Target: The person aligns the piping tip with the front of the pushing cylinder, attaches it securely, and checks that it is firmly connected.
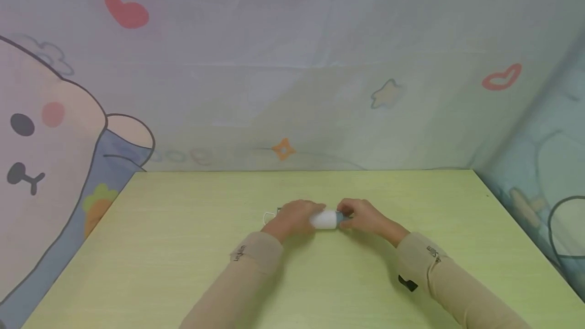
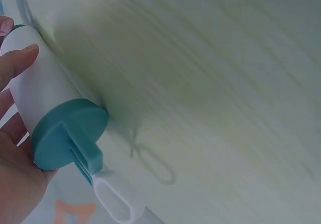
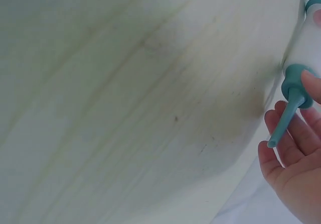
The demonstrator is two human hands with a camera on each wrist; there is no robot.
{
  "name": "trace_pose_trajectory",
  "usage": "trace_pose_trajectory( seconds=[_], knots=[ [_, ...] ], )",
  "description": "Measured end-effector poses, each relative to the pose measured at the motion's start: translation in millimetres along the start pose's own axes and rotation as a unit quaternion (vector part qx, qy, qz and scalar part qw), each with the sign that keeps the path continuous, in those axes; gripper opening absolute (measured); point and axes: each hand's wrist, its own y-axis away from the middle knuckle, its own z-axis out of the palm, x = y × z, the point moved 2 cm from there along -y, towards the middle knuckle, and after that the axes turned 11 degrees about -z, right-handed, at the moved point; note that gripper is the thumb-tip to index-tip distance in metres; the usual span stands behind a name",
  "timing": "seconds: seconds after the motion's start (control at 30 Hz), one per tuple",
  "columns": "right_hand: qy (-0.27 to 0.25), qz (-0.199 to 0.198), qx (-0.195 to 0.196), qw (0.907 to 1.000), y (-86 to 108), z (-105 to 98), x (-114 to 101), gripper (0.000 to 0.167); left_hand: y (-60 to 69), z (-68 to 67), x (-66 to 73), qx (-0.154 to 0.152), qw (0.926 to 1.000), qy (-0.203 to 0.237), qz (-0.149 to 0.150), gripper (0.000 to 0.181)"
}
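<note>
A white cylindrical container with teal ends lies level between both hands, at the middle of the table. My left hand grips its white body, the thumb along one side and the fingers around the other. In the left wrist view, its wide teal end disc has a ridged piece with a white loop hanging off it. My right hand holds the opposite end by the teal cap, thumb on top. A thin teal spout sticks out from that cap, in front of the curled fingers.
The pale yellow-green table stretches around the hands. Its back edge meets a printed cloth backdrop with hearts, stars and a bear. A small black tab hangs by the right sleeve.
</note>
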Motion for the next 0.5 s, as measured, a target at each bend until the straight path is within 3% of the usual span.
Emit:
trace_pose_trajectory(
  seconds=[0.3,0.43,0.5],
  knots=[
    [-0.003,-0.002,-0.008,1.0000,1.9,0,-1,0.034,5.4,0.1,-6.2,0.032,0.9984,-0.041,0.019,0.060],
    [0.003,0.008,-0.004,1.0000,7.7,-7,0,0.040,14.2,-7.2,-12.3,0.046,0.9986,-0.015,0.019,0.060],
    [-0.003,0.013,0.004,0.9999,13.6,-14,0,0.041,21.2,-13.3,-20.8,0.044,0.9987,0.021,0.014,0.060]
  ],
)
